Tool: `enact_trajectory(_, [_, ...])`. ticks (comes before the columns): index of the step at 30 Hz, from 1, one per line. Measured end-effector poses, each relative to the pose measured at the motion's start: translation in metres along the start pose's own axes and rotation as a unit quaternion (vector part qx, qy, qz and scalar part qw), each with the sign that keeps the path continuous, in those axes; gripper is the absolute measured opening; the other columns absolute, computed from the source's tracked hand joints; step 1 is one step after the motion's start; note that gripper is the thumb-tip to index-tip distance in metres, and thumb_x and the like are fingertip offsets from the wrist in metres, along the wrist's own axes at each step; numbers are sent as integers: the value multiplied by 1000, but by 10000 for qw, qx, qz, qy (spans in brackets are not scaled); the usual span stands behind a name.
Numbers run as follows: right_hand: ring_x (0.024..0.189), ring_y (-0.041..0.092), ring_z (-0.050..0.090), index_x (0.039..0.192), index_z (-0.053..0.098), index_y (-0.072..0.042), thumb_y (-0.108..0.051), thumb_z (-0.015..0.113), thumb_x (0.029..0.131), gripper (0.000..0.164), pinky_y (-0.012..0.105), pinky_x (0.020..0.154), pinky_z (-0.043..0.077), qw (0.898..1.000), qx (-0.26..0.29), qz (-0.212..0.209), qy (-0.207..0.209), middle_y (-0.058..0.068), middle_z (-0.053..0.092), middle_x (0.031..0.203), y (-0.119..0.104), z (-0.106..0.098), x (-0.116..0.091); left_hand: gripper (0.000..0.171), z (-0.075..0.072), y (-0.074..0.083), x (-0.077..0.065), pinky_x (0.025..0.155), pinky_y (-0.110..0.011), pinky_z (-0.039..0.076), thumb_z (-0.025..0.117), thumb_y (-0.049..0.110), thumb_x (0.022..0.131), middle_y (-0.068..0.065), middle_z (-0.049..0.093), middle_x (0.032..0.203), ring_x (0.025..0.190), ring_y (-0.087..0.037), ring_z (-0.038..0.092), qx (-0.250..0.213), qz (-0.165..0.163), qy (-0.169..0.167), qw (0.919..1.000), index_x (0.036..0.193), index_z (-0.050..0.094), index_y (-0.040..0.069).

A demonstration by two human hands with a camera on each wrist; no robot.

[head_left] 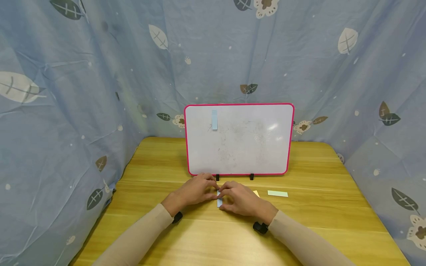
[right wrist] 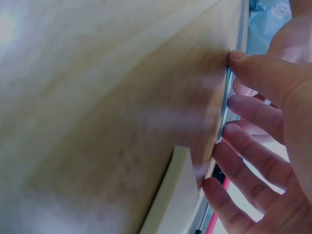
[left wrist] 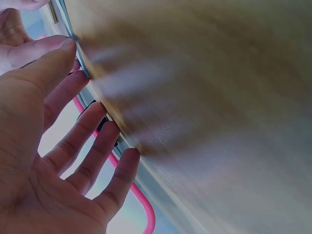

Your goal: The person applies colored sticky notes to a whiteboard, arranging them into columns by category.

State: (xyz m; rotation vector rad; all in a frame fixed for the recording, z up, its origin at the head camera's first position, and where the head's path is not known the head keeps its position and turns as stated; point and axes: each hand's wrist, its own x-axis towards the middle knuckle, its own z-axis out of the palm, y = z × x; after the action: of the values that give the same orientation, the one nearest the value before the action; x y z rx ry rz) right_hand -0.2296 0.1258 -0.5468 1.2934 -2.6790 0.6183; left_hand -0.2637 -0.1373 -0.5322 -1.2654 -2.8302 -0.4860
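Blue paper strip 1 is up on our whiteboard; on the worktop, our half-curled hands, left and right, pinch another blue slip; yellow pad and green slip seem left.

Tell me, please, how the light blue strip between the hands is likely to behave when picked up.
The light blue strip would probably flex easily, since its edge looks thin in the wrist views. It is likely light, as a similar strip hangs on the upright whiteboard. It seems unlikely to roll, appearing to lie flat on the table.
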Motion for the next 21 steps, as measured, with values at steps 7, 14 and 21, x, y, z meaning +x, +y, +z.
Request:
enact_trajectory(7, [120, 19, 77, 118, 89, -15, -35, 96, 100, 27, 35, 102, 67, 10000, -48, 67, 31, 2, 81, 132, -1, 1, 2, 25, 0, 0, 0, 111, -48, 65, 87, 37, 108, -7, 77, 136, 126, -29, 75, -23, 13, -8, 10000, 125, 89, 19])
enact_trajectory(14, [120, 20, 77, 116, 89, -15, -34, 95, 101, 24, 37, 102, 67, 9999, 42, 117, 27, 3, 81, 131, -3, 0, 2, 29, -1, 0, -2, 113, -49, 64, 90, 39, 105, -7, 77, 139, 129, -30, 74, -34, -72, -77, 9999, 127, 88, 20])
enact_trajectory(21, [123, 21, 77, 113, 90, -17, -31, 94, 103, 18, 40, 106, 67, 9998, 169, 142, 10, 2, 81, 130, -2, 1, 2, 33, -2, 2, -3, 114, -50, 63, 92, 40, 104, -8, 75, 142, 131, -32, 73, -67, -173, -144, 9997, 130, 88, 20])
